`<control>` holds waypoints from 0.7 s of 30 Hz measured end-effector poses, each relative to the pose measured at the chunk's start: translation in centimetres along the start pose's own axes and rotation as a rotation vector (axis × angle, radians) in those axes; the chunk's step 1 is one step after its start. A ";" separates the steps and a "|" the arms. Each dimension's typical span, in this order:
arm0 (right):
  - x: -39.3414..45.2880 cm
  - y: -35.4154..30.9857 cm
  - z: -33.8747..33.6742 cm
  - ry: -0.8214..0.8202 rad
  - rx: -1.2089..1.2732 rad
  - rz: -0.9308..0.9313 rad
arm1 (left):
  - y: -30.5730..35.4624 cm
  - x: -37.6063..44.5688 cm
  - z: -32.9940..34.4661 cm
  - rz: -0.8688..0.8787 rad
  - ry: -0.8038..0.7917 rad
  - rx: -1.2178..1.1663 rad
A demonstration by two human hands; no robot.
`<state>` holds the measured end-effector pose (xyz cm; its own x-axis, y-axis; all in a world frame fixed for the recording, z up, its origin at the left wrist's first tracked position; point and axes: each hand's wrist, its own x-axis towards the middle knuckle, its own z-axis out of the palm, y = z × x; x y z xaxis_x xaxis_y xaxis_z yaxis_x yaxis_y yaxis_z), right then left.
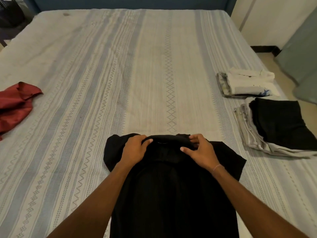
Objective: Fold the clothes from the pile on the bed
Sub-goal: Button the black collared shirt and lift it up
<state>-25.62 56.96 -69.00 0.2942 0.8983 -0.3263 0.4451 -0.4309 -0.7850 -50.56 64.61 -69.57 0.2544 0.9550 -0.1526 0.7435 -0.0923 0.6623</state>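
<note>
No readable text, label, brand or number shows anywhere.

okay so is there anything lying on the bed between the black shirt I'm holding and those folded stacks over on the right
Nothing visible. Both hands, left hand and right hand, grip the black shirt at its collar. Only bare bedspread lies between it and the folded stacks. The red garment lies far left, out of the way.

Bedspread (120, 66), centre of frame: woven cloth w/ raised geometric patterning, matt, slightly wrinkled. Black shirt (171, 194), bottom centre: soft matt cloth, no sheen. Red garment (15, 103), left edge: smoother cloth, faint satin sheen, crumpled. Folded stacks, right: white top (248, 83) looks textured knit; black piece (281, 122) matt over grey cloth.
</note>
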 end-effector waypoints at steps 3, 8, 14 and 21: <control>-1.4 1.4 2.0 0.194 -0.101 -0.054 | 1.0 0.2 0.6 -0.090 -0.017 0.115; -1.5 0.7 3.6 0.397 -0.084 -0.109 | 2.4 0.1 1.3 -0.111 0.032 0.306; -1.3 -0.5 2.6 0.474 0.062 -0.170 | 1.2 -1.6 0.8 -0.279 0.140 0.311; -3.0 0.7 4.5 0.367 0.124 0.241 | 1.3 -2.9 1.7 -0.246 0.171 0.170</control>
<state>-29.99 54.36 -70.90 0.6670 0.6741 -0.3173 0.2287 -0.5906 -0.7739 -49.25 61.20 -69.52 -0.0417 0.9866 -0.1575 0.8657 0.1144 0.4874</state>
